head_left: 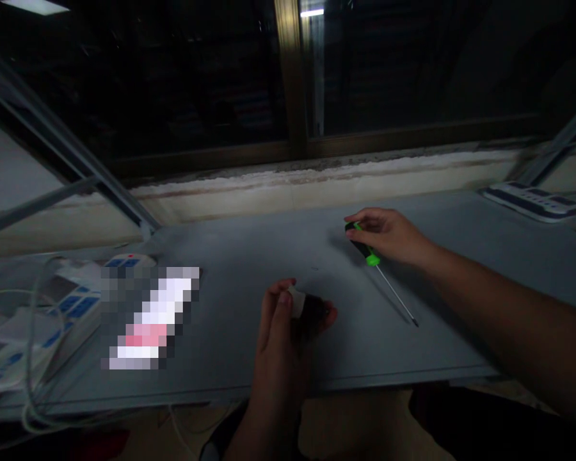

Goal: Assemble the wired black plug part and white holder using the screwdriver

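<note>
My right hand [381,235] is closed around the black and green handle of a screwdriver [372,259]. Its thin metal shaft slants down to the right, the dark tip close to or on the grey table. Lower and to the left, my left hand [281,320] grips a small dark object with a whitish patch [312,314] between thumb and fingers. Dim light hides what kind of object it is. The screwdriver and the dark object are apart. A tiny thin loop-shaped piece [315,269] lies on the table between the hands.
The grey table [230,256] runs up to a rough wall ledge under a dark window. Power strips [72,314] and loose white cables crowd the left end, beside a pixelated bright slab [158,320]. Another power strip [532,202] lies at the back right. Metal frame bars rise at both sides.
</note>
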`<state>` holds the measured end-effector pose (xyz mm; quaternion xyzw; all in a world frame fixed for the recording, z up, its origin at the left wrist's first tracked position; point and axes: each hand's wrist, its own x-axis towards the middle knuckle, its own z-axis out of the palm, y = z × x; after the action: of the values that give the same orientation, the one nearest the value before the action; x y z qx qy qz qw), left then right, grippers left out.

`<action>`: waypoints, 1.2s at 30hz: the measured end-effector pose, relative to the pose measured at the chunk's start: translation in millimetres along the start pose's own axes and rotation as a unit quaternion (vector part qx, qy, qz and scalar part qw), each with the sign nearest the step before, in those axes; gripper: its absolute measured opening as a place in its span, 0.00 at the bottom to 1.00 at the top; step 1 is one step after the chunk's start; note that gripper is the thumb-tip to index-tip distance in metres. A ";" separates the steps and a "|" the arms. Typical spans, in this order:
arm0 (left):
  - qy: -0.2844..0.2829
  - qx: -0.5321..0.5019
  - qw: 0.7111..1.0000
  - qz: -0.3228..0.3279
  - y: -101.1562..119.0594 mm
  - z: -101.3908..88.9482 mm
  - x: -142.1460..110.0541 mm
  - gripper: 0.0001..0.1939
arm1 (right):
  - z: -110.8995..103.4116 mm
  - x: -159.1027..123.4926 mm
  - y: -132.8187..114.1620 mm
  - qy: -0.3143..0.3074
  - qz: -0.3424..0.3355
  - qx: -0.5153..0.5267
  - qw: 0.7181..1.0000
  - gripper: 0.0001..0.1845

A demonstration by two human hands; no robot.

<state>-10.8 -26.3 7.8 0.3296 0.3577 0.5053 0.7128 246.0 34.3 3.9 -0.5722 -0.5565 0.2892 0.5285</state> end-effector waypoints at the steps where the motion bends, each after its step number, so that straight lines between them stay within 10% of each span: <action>1: 0.006 -0.024 1.000 -0.006 -0.2 -1.3 2.5 0.19 | 4.1 -0.1 3.4 -0.010 -0.011 -0.031 0.999 0.21; 12: 0.060 -0.098 0.993 -0.010 -3.3 -4.3 12.1 0.24 | 19.9 -2.9 -0.5 -0.095 -0.142 -0.360 0.917 0.17; 20: -0.046 -0.068 0.997 0.006 -2.2 -8.6 11.6 0.19 | 39.9 -17.2 -20.3 -0.182 -0.279 -0.440 0.834 0.14; 31: -0.082 0.052 0.990 0.106 -12.0 -4.7 1.7 0.22 | 49.4 -19.1 -22.0 -0.224 -0.310 -0.429 0.819 0.09; 36: -0.183 0.234 0.935 0.192 -11.2 -3.2 -6.5 0.18 | 51.2 -15.0 -16.6 -0.280 -0.334 -0.392 0.810 0.07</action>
<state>-9.6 -35.2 -2.1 0.6363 0.2595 0.4653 0.5579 190.2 31.7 1.4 -0.4043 -0.9031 -0.0002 0.1450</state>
